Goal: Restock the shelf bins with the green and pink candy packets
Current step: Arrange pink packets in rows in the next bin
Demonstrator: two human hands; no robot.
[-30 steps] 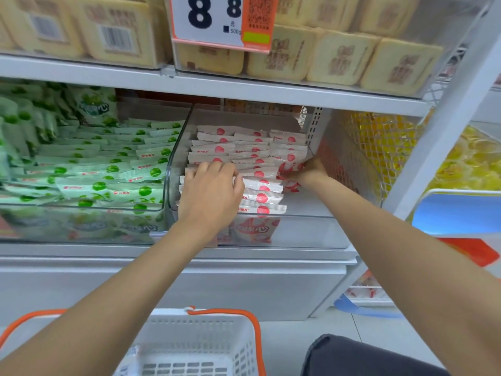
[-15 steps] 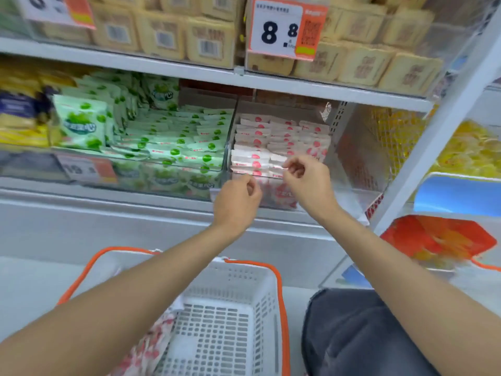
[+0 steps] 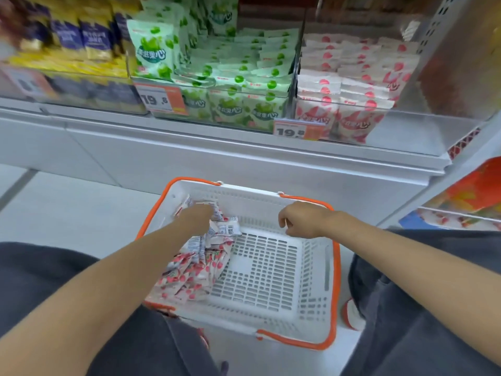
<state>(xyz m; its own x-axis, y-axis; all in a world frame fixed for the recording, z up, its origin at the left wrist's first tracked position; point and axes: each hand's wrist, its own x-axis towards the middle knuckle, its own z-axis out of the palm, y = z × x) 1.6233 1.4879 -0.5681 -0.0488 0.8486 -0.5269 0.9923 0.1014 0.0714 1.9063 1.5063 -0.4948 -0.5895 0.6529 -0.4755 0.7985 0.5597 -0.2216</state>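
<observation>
SHOP AISLE, LOW SHELF: Through the head camera I monitor from a distance, a person crouches over a white basket (image 3: 260, 270) with an orange rim. It sits on the floor (image 3: 67, 207) directly below the shelf bins, close enough, I judge, that each handful needs only a short lift. The left hand (image 3: 196, 219) is down on the heap of pink candy packets (image 3: 189, 270) piled against the basket's left wall. Motion blur hides its fingers, so I cannot tell whether they have closed on a packet. The right hand (image 3: 301, 219) hovers over the far right part of the basket, fingers loosely curled with nothing in them, apparently ready to help gather. No green packets show in the basket.

Above, the pink bin (image 3: 412, 128) holds rows of shelved pink packets (image 3: 352, 74) on its left side and bare space at its right, which I take to be where the basket's stock belongs. Just beside it to the left, the green bin (image 3: 244, 112) is packed with green candy packets (image 3: 244, 66), some standing and most lying in rows, and it looks close to full. Orange price tags (image 3: 291, 130) hang on the fronts of both bins. A further bin of blue and yellow packets (image 3: 81, 36) sits at far left, blurred. The shelf ledge (image 3: 244, 156) is white, the floor pale and smooth. Dark trousers (image 3: 433, 308) frame the basket on either side.
</observation>
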